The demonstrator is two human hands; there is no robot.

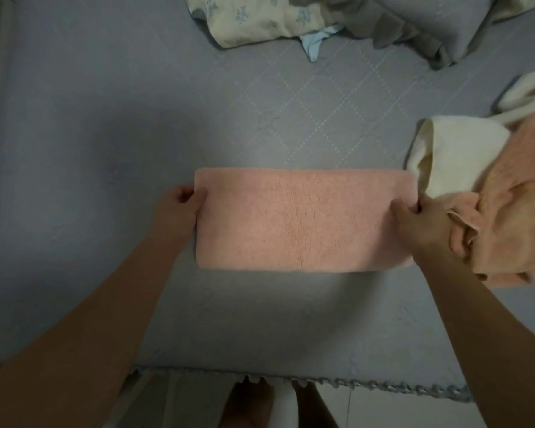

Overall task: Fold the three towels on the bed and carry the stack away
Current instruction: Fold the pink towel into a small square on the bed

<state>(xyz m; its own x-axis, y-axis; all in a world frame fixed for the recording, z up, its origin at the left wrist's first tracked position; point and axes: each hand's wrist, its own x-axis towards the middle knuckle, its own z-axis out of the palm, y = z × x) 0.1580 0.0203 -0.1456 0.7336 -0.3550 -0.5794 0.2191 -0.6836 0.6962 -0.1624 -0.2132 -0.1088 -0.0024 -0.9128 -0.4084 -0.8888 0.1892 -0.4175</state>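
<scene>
1. Pink towel (pixel 303 220) lies flat near the bed's (pixel 105 118) front edge, long axis left–right.
2. Left hand (pixel 184 202) and right hand (pixel 414 217) each pinch a short end.
3. Unfolded towels (pixel 491 193) at right edge, nearer right hand.

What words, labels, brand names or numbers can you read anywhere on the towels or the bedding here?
None: no readable text anywhere.
Pink towel held by both hands: plain, no tag showing.
Cream towel and crumpled pink towel: no label visible.
Floral bedding: flower print only, no words.
</scene>
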